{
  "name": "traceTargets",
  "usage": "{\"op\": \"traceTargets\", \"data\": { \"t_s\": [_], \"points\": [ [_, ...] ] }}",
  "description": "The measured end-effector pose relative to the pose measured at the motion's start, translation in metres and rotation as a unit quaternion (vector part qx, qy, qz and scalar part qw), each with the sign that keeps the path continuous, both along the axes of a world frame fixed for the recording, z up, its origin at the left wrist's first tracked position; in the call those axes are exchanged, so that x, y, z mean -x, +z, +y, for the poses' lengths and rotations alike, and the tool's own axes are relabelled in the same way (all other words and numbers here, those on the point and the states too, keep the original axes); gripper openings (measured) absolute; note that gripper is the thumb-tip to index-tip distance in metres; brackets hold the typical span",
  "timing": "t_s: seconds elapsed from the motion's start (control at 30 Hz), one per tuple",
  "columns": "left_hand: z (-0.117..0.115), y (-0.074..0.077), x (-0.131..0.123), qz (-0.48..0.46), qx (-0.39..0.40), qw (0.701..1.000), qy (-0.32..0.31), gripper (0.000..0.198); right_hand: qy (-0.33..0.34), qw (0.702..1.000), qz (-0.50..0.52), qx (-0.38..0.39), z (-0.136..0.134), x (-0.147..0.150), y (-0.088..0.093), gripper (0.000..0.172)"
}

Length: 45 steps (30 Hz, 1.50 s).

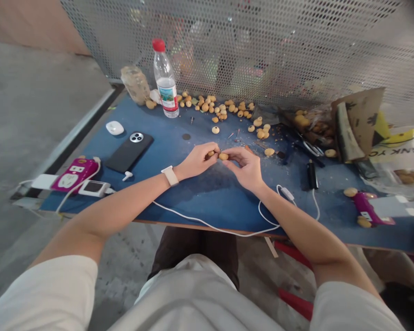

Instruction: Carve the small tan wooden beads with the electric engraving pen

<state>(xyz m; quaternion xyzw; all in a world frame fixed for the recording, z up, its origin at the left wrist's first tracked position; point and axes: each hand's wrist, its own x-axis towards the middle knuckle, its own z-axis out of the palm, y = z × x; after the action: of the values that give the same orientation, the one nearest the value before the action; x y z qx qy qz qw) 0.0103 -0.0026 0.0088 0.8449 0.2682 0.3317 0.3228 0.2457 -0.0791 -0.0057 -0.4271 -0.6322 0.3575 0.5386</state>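
Forearms (124,204) angled inward — left hand (193,162) and right hand (245,170) each pinching a round tan ball (223,156)

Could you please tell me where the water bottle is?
In the head view, the water bottle stands upright at the far edge of the blue table, left of the round fruits.

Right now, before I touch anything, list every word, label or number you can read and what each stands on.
"HANK YO": black capitals on the white plastic bag at the right end of the blue table, cut off at both ends.
Label on the clear plastic water bottle with a red cap: too blurred to read.
Markings on the magenta plastic power strip: too small to read.
Small white device with a dark screen: too small to read.
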Motion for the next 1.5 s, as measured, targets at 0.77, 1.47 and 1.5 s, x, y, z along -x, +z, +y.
{"op": "traceTargets", "data": {
  "t_s": [0.77,1.47,1.5],
  "points": [
    [-0.004,-0.006,0.002,0.075,-0.108,0.990,0.048,0.020,0.000,0.969,-0.235,-0.071,0.018,-0.005,-0.006,0.028],
    [-0.005,-0.011,-0.005,0.083,0.019,0.996,-0.017,0.022,0.037,0.973,-0.219,-0.063,0.019,0.000,-0.009,0.019],
    [-0.007,-0.011,-0.006,0.072,0.032,0.997,-0.016,0.021,0.038,0.974,-0.215,-0.062,0.019,0.002,-0.010,0.022]
  ]
}}
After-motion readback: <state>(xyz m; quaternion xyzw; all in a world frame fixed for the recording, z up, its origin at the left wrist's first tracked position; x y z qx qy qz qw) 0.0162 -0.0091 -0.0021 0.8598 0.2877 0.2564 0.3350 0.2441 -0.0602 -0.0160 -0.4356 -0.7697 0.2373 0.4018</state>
